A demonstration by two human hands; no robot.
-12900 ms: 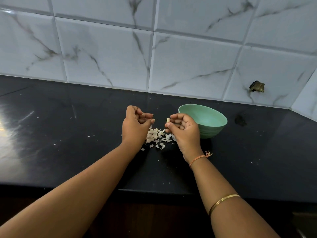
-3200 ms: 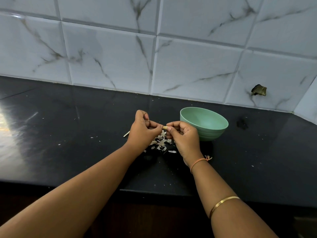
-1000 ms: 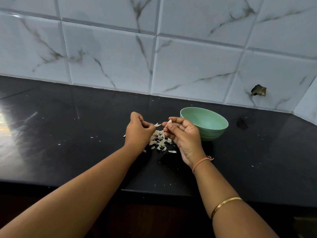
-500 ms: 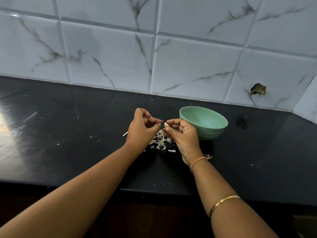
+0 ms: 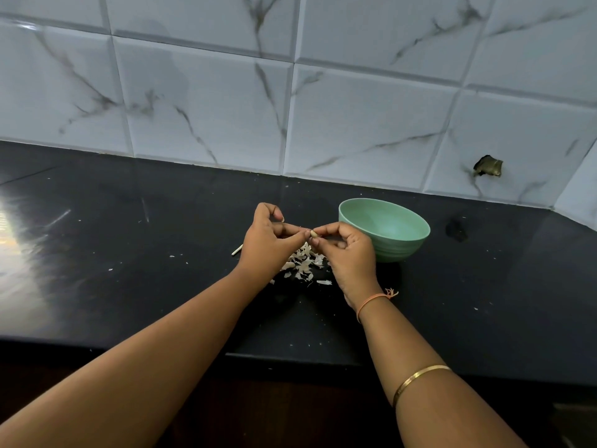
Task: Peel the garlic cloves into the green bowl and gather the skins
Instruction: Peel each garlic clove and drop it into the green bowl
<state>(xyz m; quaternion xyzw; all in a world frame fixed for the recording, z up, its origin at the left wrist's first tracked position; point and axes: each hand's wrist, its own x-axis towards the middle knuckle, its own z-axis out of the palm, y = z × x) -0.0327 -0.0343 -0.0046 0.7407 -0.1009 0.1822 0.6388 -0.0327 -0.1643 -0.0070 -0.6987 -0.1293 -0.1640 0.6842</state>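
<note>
Nearest me, two bare forearms reach out over the edge of the glossy black stone tabletop [image 5: 129,286]. The right one wears a thin gold bangle [image 5: 420,378] and, at the wrist, a knotted orange thread [image 5: 371,300]. Past them the left hand [image 5: 268,240] and right hand [image 5: 349,253] have come back together. A second ago the left had drawn away with a flake of skin; now both sets of fingertips pinch the one small pale garlic clove [image 5: 313,233], held in the air between them. I take that to mean another strip is being started, so this clove isn't ready to drop yet. Directly below lies the loose heap of papery white skins [image 5: 303,266], with stray flecks scattered wider that will need sweeping in. A short pale stalk [image 5: 236,250] lies just left of the left hand. Just right of the right hand, a little farther off, stands the round ribbed green bowl [image 5: 387,250], with nothing between it and the clove. The near rim hides the bottom of it from me. Beyond, a dark smudge [image 5: 455,229] marks the tabletop, then comes the grey-veined white tiled wall [image 5: 210,108], with a chipped hole [image 5: 487,166] at the right.
</note>
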